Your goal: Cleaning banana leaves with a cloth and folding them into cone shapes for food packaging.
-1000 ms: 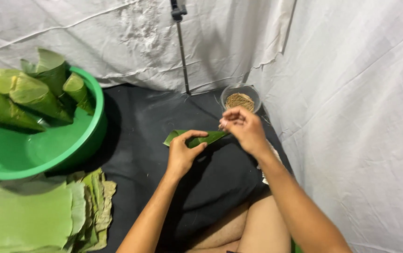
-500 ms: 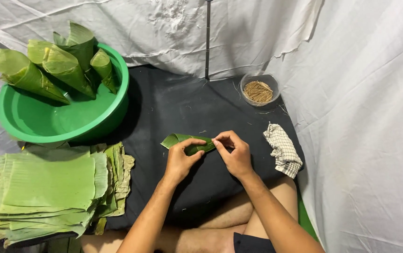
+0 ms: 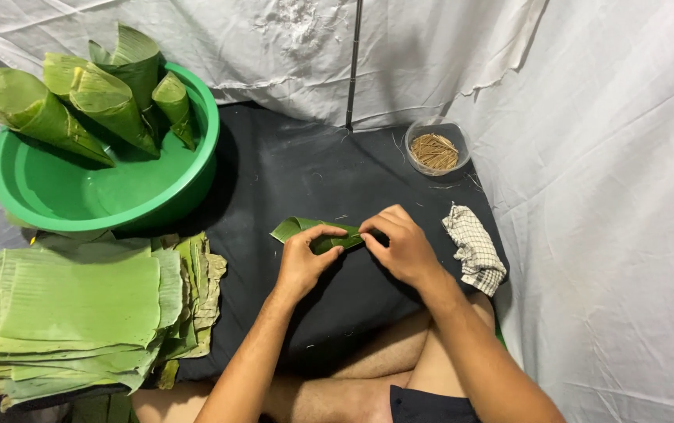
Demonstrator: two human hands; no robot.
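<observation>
Your left hand (image 3: pixel 302 262) and right hand (image 3: pixel 404 247) both pinch the rolled leaf (image 3: pixel 315 233) with fingers pressed together, near the checked cloth (image 3: pixel 474 249).

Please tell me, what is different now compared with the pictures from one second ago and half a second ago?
The right hand came down from beside the small bowl of sticks and joined the left hand on the rolled leaf, which both now grip. The green basin with leaf cones, the leaf stack and the checked cloth lie as before.
</observation>
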